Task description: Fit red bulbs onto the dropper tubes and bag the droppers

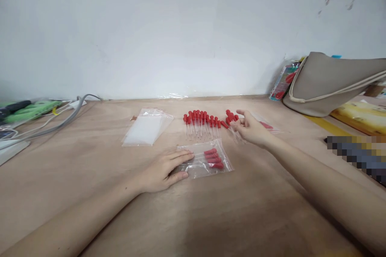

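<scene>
My left hand [169, 168] lies flat with fingers spread on the left end of a clear zip bag [197, 172]. Inside this bag are several droppers [213, 158] with red bulbs pointing right. Beyond it, a row of loose droppers [197, 117] lies side by side, red bulbs toward the wall and clear thin tubes toward me. At the right end of that row, my right hand [249, 128] reaches over a small pile of red-bulbed droppers [229, 117]. Its index finger is stretched out, apart from the thumb, which is at the pile's edge. The other fingers are partly hidden.
A stack of clear zip bags [143, 130] lies left of the droppers. Behind my right hand is another bag [267, 125] with red inside. Cables [70, 116] and a green item [36, 111] are at the far left. A grey-brown pouch [334, 80] stands at the right.
</scene>
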The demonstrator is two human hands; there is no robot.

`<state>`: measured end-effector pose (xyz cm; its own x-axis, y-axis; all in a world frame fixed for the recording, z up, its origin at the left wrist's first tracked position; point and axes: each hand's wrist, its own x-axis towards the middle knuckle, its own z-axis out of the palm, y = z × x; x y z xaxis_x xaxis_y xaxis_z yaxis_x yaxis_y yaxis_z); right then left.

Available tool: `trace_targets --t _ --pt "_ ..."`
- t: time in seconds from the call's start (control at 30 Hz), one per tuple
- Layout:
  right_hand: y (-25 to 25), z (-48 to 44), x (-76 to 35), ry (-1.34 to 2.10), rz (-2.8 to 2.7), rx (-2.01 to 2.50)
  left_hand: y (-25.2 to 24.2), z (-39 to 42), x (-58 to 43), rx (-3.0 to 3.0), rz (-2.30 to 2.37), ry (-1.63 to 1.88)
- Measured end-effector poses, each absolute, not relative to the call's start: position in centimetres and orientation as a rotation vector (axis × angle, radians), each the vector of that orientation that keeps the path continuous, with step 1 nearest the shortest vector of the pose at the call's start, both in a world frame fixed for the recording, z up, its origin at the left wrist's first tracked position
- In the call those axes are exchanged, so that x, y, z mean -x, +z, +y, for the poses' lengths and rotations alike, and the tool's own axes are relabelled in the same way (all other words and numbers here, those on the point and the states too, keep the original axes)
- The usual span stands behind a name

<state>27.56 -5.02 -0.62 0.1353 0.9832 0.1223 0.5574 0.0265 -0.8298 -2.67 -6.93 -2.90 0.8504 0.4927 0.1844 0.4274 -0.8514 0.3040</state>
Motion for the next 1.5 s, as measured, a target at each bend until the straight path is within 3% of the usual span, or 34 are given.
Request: trace_targets --t 0.13,0.33,0.6,1.13,1.5 --pt "-2.5 -6.8 -27.3 0.923 -1.215 1.398 -2.8 -7.0 2.6 -2.783 0.689 0.340" --pt "-5.2 -7.4 -26.8 0.919 -0.988 1.198 -2.7 -7.0 2.7 -2.784 0.681 0.281" --pt "-5.0 -8.6 -25.5 1.109 -0.894 1.052 -3.1 -7.0 2.9 -2.795 0.732 0.299" --pt "-4.1 -8.3 -26.8 1.567 -1.424 1.180 -2.5 -7.1 2.6 -2.764 0.704 0.328" --pt "-3.7 -7.8 -27.3 1.556 -1.669 1.167 -2.6 -7.1 2.6 -2.774 0.697 0.337"
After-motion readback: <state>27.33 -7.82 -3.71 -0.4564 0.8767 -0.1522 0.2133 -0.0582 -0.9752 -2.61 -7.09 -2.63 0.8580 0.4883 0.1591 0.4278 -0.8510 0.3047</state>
